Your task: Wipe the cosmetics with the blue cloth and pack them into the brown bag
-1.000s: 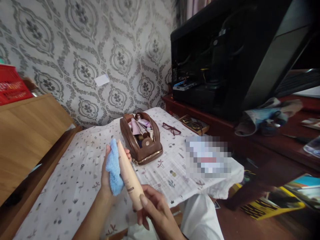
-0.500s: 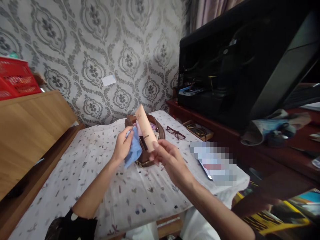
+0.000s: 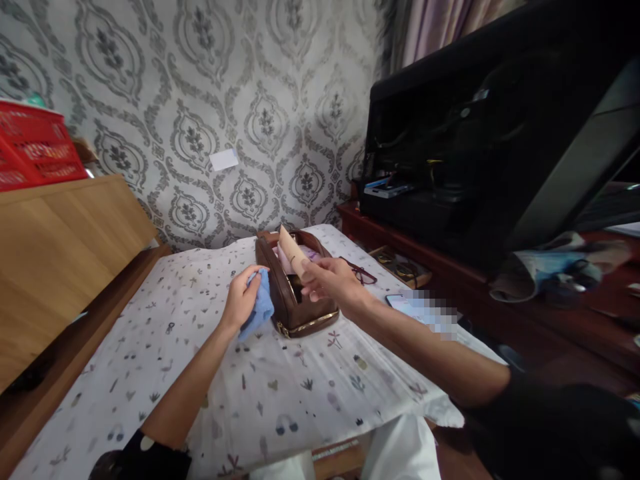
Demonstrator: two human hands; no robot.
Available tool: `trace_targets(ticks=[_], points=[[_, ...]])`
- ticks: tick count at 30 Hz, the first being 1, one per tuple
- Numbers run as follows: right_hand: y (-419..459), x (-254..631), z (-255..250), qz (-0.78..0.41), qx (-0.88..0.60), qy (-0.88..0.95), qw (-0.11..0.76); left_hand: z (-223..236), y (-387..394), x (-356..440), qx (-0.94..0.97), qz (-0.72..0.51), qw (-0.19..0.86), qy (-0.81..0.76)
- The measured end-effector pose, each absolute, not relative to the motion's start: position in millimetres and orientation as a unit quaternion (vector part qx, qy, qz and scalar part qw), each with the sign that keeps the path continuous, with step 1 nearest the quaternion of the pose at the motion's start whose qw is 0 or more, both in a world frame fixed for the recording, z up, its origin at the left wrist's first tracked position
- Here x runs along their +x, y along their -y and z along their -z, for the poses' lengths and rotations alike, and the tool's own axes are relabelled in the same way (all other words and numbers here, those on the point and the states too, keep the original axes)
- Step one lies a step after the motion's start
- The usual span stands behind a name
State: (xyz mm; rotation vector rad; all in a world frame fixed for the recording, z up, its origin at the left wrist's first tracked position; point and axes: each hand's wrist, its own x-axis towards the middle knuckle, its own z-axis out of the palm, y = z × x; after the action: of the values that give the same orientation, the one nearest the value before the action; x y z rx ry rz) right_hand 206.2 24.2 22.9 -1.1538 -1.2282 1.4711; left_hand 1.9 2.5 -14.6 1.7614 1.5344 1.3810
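Note:
An open brown bag [image 3: 310, 323] with a gold-coloured zip stands on the patterned cloth. My right hand [image 3: 333, 283] grips a peach-beige squeeze tube [image 3: 292, 251] by its near end and holds it slanted over the bag's opening. Inside the bag, something pale pink or lilac [image 3: 286, 261] shows in part, while my hand and the tube cover much of the rest. To the left of the bag, my left hand [image 3: 241, 298] is closed on a crumpled blue cloth [image 3: 259, 307]. The cloth hangs below the fingers, close to the bag's side.
Dark-framed glasses [image 3: 364, 274] lie right of the bag, partly behind my right hand. A phone [image 3: 400, 305], partly blurred, is near my right forearm. Beyond stand a small open box [image 3: 425, 275] and a large black television [image 3: 450, 147]. A wooden cabinet [image 3: 65, 247] carries a red basket [image 3: 43, 147] on the left.
My right hand has moved forward and lowered the tube toward the bag's opening. My left hand, with the blue cloth, has shifted slightly away from the bag. The view has tilted a little.

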Motion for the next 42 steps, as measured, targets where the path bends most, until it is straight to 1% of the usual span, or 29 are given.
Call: trace_targets(ticks=[2, 4, 6, 8, 11, 14, 17, 20, 22, 25, 27, 29, 35, 38, 42], points=[[-31, 202, -25, -0.590, -0.476, 0.508, 0.409, 16, -2, -1, 0.636, -0.494, 0.216, -0.552], [-36, 200, -26, -0.577, -0.495, 0.543, 0.357, 18, -2, -3, 0.637, -0.492, 0.222, -0.550], [-41, 200, -26, -0.543, -0.511, 0.593, 0.305, 19, -3, -3, 0.639, -0.492, 0.222, -0.547], [-44, 200, -25, -0.495, -0.518, 0.642, 0.274, 21, -4, -4, 0.641, -0.499, 0.215, -0.543], [-45, 201, -24, -0.447, -0.515, 0.687, 0.250, 24, -4, -4, 0.638, -0.504, 0.215, -0.541], [-44, 201, -26, -0.435, -0.518, 0.697, 0.239, 26, -4, -5, 0.629, -0.497, 0.230, -0.551], [-40, 201, -33, -0.407, -0.529, 0.709, 0.229, 27, -4, -4, 0.635, -0.495, 0.224, -0.549], [-35, 200, -43, -0.306, -0.537, 0.760, 0.199, 26, -8, -3, 0.652, -0.504, 0.177, -0.538], [-32, 197, -47, -0.223, -0.540, 0.792, 0.176, 23, -13, -3, 0.672, -0.500, 0.123, -0.532], [-29, 193, -48, -0.128, -0.540, 0.818, 0.154, 14, -28, -4, 0.718, -0.450, 0.014, -0.531], [-27, 190, -46, -0.093, -0.538, 0.826, 0.140, 6, -39, -5, 0.747, -0.390, -0.050, -0.537], [-27, 189, -44, -0.076, -0.537, 0.830, 0.126, 0, -51, -5, 0.769, -0.325, -0.088, -0.543], [-30, 196, -35, -0.044, -0.521, 0.846, 0.108, -15, -67, -2, 0.804, -0.161, -0.104, -0.563], [-28, 199, -32, -0.042, -0.511, 0.851, 0.115, -19, -67, 0, 0.808, -0.130, -0.113, -0.563], [-26, 204, -29, -0.057, -0.503, 0.851, 0.141, -20, -65, 0, 0.806, -0.131, -0.112, -0.566]])
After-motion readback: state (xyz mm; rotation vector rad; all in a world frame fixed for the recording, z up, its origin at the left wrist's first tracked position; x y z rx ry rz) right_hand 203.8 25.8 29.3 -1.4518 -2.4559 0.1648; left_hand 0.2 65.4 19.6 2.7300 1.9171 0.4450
